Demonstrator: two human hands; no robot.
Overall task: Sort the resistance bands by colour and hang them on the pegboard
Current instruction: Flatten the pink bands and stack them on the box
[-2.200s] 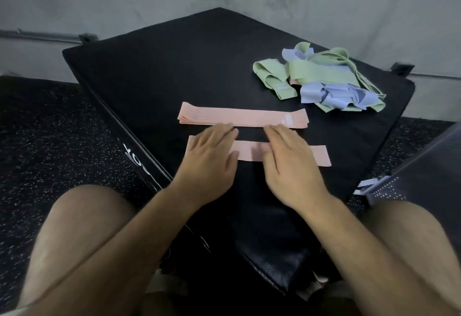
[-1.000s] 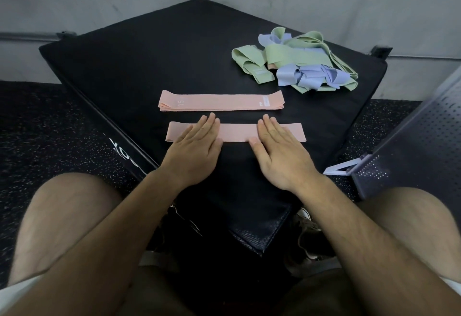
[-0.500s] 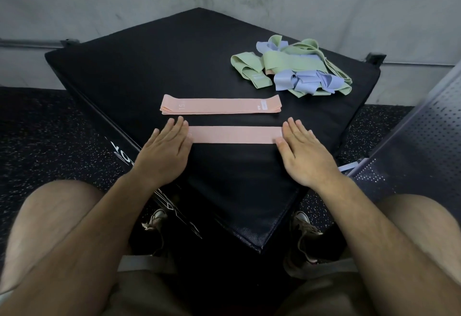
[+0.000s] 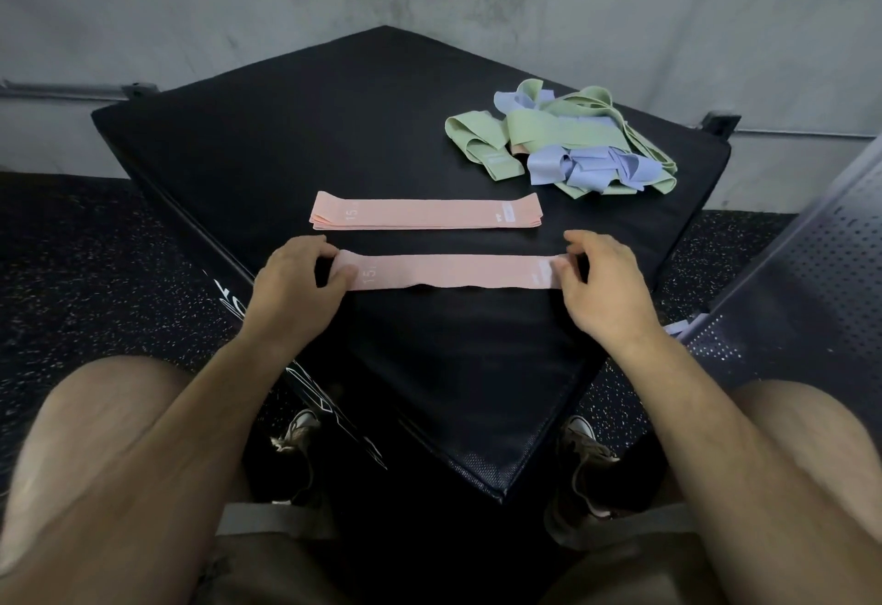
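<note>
The left hand point(image 4: 296, 282) and right hand point(image 4: 603, 287) pinch the ends of the near pink band point(image 4: 453, 272), fingers point(image 4: 312, 246) curled, pink stack point(image 4: 425, 214) at twelve o'clock.

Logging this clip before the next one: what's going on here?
A seated person is sorting bands on a black pad. The left hand and right hand pinch the ends of the near pink band, holding it out flat. The far pink band lies straightened beyond it. Green and purple bands sit in a tangled heap at the far right. A perforated board stands at the right edge.
</note>
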